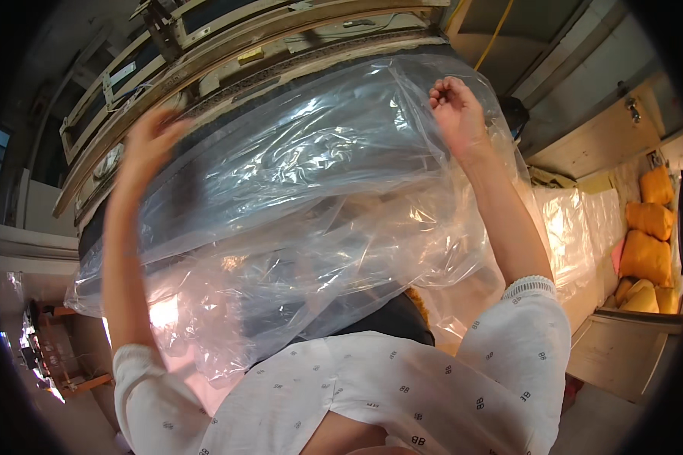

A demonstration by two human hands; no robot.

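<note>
A large clear plastic sheet (303, 159) lies wrinkled over a dark work surface (243, 98) and spills down toward my lap. My right hand (461, 117) is over the sheet's far right part, its fingers curled in; whether they grip any of the film is hidden. At the far left my left hand (150, 144) is raised beside the wooden frame, smeared by motion, so its fingers do not show clearly.
A long wooden frame (228, 45) runs along the far edge of the surface, with a small yellow piece (250, 55) by it. More clear film (577, 227) stretches to the right, near stacked orange bundles (649, 220). A wooden rack (72, 349) stands at lower left.
</note>
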